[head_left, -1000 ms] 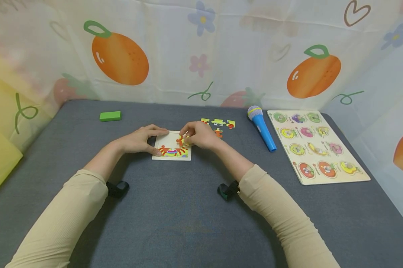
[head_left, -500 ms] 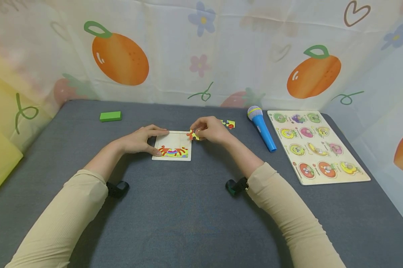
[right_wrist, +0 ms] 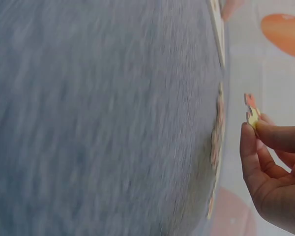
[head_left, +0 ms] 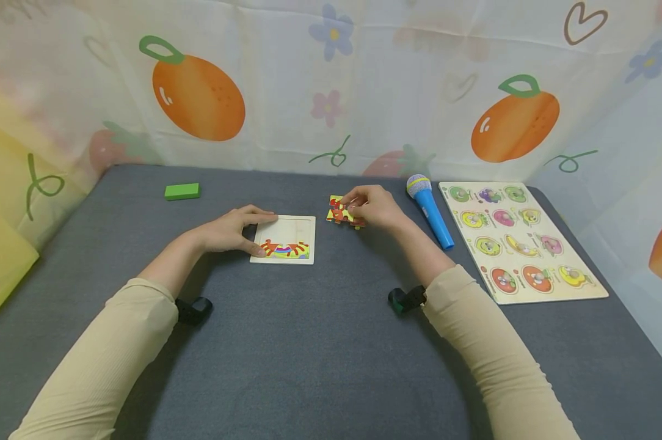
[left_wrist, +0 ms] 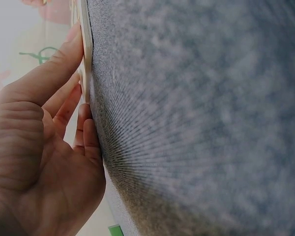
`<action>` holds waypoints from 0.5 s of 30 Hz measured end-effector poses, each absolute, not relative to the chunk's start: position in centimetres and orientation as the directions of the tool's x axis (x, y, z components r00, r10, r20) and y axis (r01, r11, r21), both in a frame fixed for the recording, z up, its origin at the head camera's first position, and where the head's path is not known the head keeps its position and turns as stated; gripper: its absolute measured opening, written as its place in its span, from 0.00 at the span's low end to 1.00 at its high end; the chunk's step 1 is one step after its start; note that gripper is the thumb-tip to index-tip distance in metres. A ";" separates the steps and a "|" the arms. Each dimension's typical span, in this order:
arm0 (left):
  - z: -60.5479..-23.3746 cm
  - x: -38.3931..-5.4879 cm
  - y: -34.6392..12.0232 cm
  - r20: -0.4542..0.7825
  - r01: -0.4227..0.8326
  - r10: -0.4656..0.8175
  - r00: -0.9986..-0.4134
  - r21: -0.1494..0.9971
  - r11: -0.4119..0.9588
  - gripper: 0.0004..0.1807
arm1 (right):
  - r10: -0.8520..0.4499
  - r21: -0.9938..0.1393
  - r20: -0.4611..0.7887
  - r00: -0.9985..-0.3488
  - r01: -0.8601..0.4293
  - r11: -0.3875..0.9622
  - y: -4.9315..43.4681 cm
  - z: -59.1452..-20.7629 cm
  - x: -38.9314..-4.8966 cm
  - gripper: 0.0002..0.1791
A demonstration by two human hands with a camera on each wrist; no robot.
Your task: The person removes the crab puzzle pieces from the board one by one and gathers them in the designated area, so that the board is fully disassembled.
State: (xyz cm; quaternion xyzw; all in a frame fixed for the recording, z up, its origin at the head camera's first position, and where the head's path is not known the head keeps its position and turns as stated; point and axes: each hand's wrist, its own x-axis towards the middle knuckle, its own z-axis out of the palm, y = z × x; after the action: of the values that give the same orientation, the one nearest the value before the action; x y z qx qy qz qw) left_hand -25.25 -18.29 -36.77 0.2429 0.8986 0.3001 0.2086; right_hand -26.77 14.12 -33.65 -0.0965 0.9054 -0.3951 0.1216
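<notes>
My left hand (head_left: 229, 231) rests at the left side of a small pale jigsaw tray (head_left: 280, 228), thumb on its near left corner and fingers at the far edge. In the left wrist view the thumb lies along the tray. A colourful strip with a rainbow fills the tray's near part; bare wood shows behind it. My right hand (head_left: 379, 209) pinches a red and yellow jigsaw piece (right_wrist: 252, 114) between thumb and fingers, raised off the table. Loose jigsaw pieces (right_wrist: 217, 132) lie beneath it; in the head view the hand partly hides them.
A green block (head_left: 182, 192) lies at the back left. Right of my right hand are a blue toy microphone (head_left: 434, 214) and a large wooden fruit board (head_left: 490, 269). A printed curtain (head_left: 287, 91) hangs behind the grey table (head_left: 298, 348).
My right hand has lifted the jigsaw piece out of the tray and carried it right, over the loose pieces. The left hand stays at the tray.
</notes>
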 end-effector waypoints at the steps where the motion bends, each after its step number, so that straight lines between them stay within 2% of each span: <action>1: -36.8 -25.3 -18.3 -0.229 0.312 0.562 -0.795 0.639 0.703 0.45 | -0.270 -0.736 -0.146 -0.952 -0.078 0.672 14.5 -33.7 -26.8 0.14; 6: -36.7 -25.2 -18.2 -0.230 0.312 0.559 -0.796 0.636 0.706 0.45 | -0.286 -0.779 -0.159 -0.945 -0.058 0.625 16.5 -34.7 -27.7 0.15; 9: -36.7 -25.2 -18.2 -0.233 0.311 0.558 -0.797 0.633 0.709 0.45 | -0.329 -0.813 -0.120 -0.936 -0.098 0.574 18.2 -36.3 -28.8 0.14; 15: -36.6 -25.1 -18.2 -0.229 0.314 0.561 -0.796 0.636 0.705 0.45 | -0.268 -0.778 -0.149 -0.952 -0.055 0.626 19.0 -35.6 -28.1 0.15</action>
State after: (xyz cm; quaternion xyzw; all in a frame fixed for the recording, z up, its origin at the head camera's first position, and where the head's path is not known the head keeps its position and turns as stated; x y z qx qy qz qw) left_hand -25.13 -18.17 -36.62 0.2432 0.8996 0.2976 0.2076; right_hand -28.12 19.03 -35.63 -0.0903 0.8927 -0.4230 0.1262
